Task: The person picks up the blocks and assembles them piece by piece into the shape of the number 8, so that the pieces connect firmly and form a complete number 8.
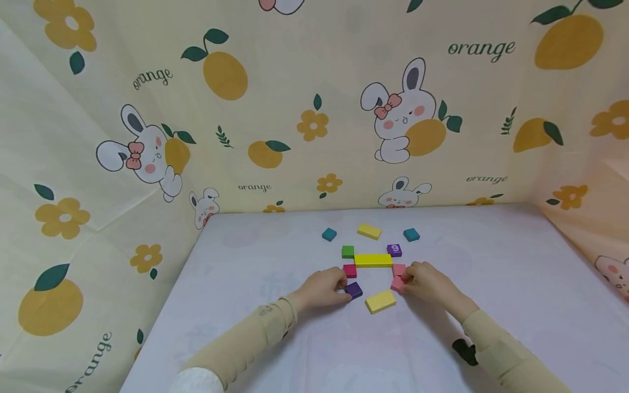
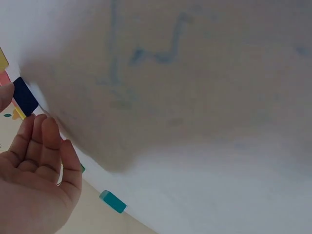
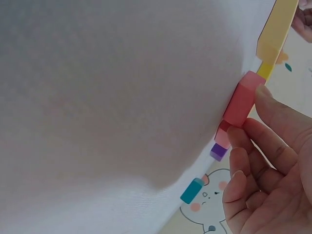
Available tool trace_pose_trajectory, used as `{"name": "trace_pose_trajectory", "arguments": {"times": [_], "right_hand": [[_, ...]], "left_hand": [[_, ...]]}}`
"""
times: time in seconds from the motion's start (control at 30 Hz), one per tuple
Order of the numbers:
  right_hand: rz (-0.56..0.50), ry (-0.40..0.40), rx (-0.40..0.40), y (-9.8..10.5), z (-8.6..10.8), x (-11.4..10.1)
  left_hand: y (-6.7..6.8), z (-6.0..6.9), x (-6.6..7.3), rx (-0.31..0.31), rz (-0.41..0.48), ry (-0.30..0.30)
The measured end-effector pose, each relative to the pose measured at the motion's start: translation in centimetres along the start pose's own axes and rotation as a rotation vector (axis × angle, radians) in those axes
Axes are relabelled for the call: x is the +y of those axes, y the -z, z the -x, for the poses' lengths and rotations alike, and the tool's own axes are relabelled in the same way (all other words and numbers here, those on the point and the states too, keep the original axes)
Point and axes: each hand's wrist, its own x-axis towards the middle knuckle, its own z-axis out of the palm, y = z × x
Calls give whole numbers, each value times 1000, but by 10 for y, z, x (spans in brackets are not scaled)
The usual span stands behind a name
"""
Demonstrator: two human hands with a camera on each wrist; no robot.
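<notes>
In the head view the left hand (image 1: 321, 288) pinches a dark purple block (image 1: 354, 290) between thumb and fingers; the left wrist view shows that block (image 2: 25, 96) between thumb and fingertips. The right hand (image 1: 432, 284) grips a pink block (image 1: 397, 284) at its right side, and the right wrist view shows this block (image 3: 240, 100) between thumb and fingers. Just above it lies another pink block (image 1: 399, 269). A red block (image 1: 350, 271) sits above the dark purple one. Between the two columns, a long bright yellow block (image 1: 373, 261) lies across.
A green block (image 1: 348, 251) and a purple block marked 9 (image 1: 394, 250) lie beyond the long block's ends. Farther back are two teal blocks (image 1: 329, 234) (image 1: 411, 234) and a yellow block (image 1: 369, 231). A pale yellow block (image 1: 380, 302) lies nearest the front.
</notes>
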Motion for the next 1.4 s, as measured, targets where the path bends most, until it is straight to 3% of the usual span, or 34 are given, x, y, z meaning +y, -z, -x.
{"name": "trace_pose_trajectory", "arguments": {"times": [0.4,0.57,1.4], "right_hand": [[13,3,4,0,1,-1],[16,-5,0,1,0,-2],[43,21,23,0,4,0]], "left_hand": [[-2,-5,4,34,37,35],[-3,-8,3,49,11,25],[-2,-11,5,41,17,41]]}}
